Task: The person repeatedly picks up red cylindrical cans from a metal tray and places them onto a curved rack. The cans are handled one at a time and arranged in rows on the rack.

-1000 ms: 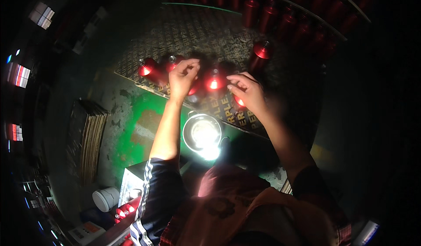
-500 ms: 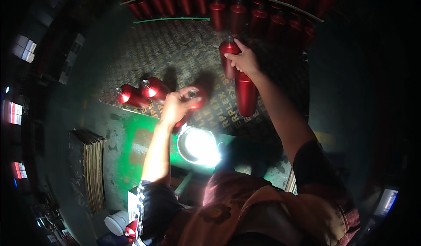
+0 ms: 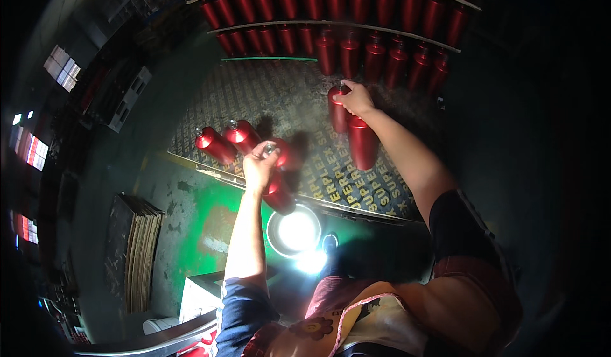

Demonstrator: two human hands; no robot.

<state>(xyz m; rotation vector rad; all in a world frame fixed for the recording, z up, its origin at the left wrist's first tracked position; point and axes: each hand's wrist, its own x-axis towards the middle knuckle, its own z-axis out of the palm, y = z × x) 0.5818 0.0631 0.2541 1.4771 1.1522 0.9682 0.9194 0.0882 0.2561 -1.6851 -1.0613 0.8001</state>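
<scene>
My left hand [image 3: 259, 167] is closed round the neck of a shiny red metal bottle [image 3: 280, 154] at the front left of the printed board. Another red bottle [image 3: 277, 195] lies close under that hand, at the board's front edge. To its left are two more red bottles [image 3: 215, 144]. Farther off and to the right, my right hand [image 3: 358, 100] grips a red bottle [image 3: 338, 112] at its neck and shoulder. Just in front of this one, below my wrist, stands a further red bottle [image 3: 363, 144], its top partly hidden.
Stacked rows of red bottles [image 3: 350, 55] with thin sheets [image 3: 394, 32] between them rise at the back. A bright round lamp-lit vessel [image 3: 273, 233] stands before the board [image 3: 318, 191]. At left is a stack of flat sheets [image 3: 143, 255] on the floor.
The whole view has tilted upward, showing more stacked rows. Both hands remain on their bottles, with the fingers now higher, at the necks.
</scene>
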